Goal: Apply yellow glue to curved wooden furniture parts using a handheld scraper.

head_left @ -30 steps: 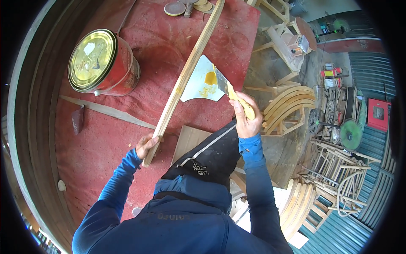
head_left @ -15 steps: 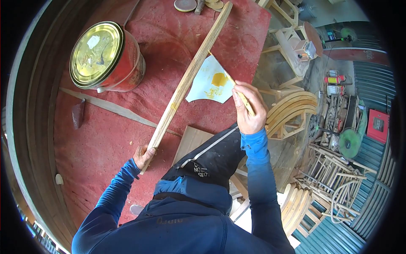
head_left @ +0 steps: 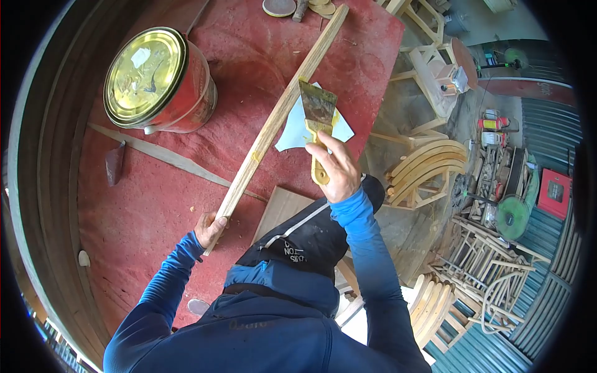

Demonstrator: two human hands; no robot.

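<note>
My left hand [head_left: 210, 229] grips the near end of a long wooden strip [head_left: 273, 122], which slants away to the upper right. A smear of yellow paste marks the strip partway along its length. In my right hand [head_left: 337, 166] is a putty knife [head_left: 318, 104] with a pale yellow handle. Its broad, stained blade points away from me, its far left corner at the strip's edge; whether they touch I cannot tell. Beneath the blade lies a white sheet [head_left: 289, 133] with yellow paste on it, partly hidden by the knife and my fingers.
A red bucket [head_left: 198, 93] with a gold lid stands at the left on the red work surface [head_left: 143, 211]. A thin curved wooden piece [head_left: 168, 156] and a flat board [head_left: 280, 214] lie near the strip. Curved wooden parts [head_left: 429, 165] and stool frames stand at the right.
My right hand has moved left and turned the putty knife, so its broad blade face now shows instead of its thin edge. The left hand still grips the wooden strip.
</note>
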